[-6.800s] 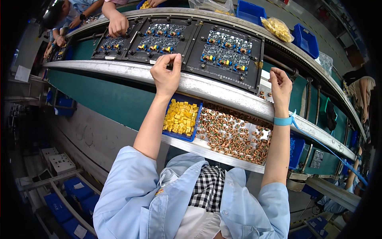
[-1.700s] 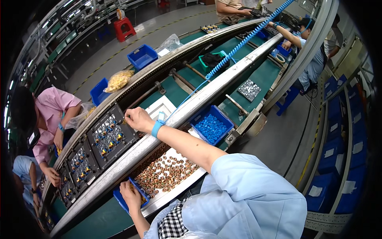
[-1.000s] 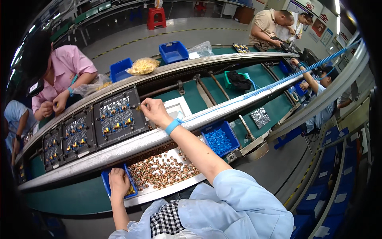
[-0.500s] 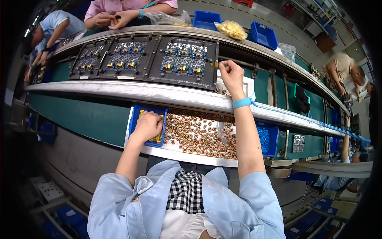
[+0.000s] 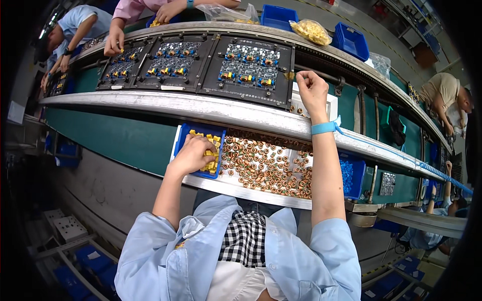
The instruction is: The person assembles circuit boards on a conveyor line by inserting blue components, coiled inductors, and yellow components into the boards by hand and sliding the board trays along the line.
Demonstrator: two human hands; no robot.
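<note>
My left hand point(image 5: 192, 154) is over a blue bin point(image 5: 221, 159) of small yellow block-shaped components point(image 5: 215, 143). Its fingers are apart and bent down among the blocks; I see nothing held. My right hand point(image 5: 314, 96), with a blue wrist strap point(image 5: 324, 127), is raised over the rail. Its fingers are pinched together beside the right edge of a black fixture point(image 5: 286, 60); whatever they hold is too small or hidden. Circuit boards point(image 5: 249, 65) with copper coils, blue parts and yellow blocks sit in that fixture. Under my right wrist is a white tray point(image 5: 332, 108) with a few coils.
A metal tray of copper ring coils point(image 5: 268, 168) lies before me, with a blue bin of blue parts point(image 5: 346, 175) right of it. A metal rail point(image 5: 241, 114) crosses between tray and fixtures. Across the line, a pink-sleeved person's hand point(image 5: 114, 41) reaches over another fixture.
The whole view has shifted, things appearing farther right. My left fingers have spread, uncovering more yellow blocks. My right hand stays pinched by the fixture. The pink-sleeved person now reaches over a fixture.
</note>
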